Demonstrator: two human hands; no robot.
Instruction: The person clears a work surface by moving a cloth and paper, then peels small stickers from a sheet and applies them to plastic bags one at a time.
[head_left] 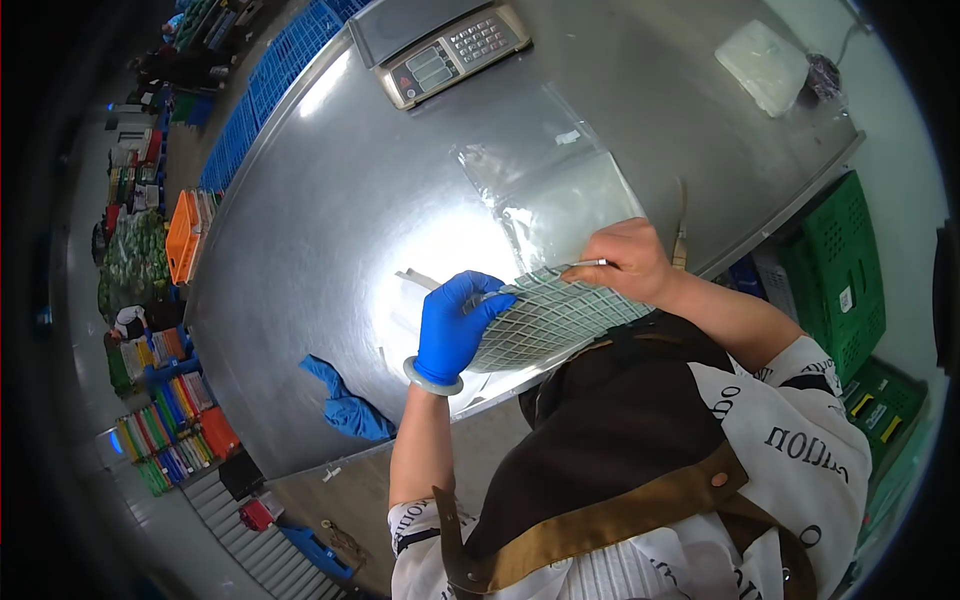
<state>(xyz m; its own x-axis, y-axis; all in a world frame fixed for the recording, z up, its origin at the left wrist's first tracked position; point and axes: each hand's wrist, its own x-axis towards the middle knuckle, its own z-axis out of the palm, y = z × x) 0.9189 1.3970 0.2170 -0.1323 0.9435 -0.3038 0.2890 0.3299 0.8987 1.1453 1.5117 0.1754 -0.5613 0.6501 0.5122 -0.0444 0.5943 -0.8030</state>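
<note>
A pale green sheet or bag with a lattice pattern (560, 320) is stretched between my hands, close to my body at the near table edge. My left hand (455, 325), in a blue glove with a pale bangle at the wrist, pinches its left top edge. My right hand (630, 262) is bare and closed on the right top edge. A small whitish tip (600, 262) shows at its fingers; what it belongs to I cannot make out. Just beyond lie clear plastic bags (570, 190), flat on the metal table (290, 260).
A scale with a keypad (455, 55) stands at the far edge. A crumpled blue glove (352, 405) lies at left. A white plastic-wrapped bundle (765, 68) rests at far right. Green crates (845, 290) stand beside the table at right. An orange crate (183, 238) is beyond its left edge.
</note>
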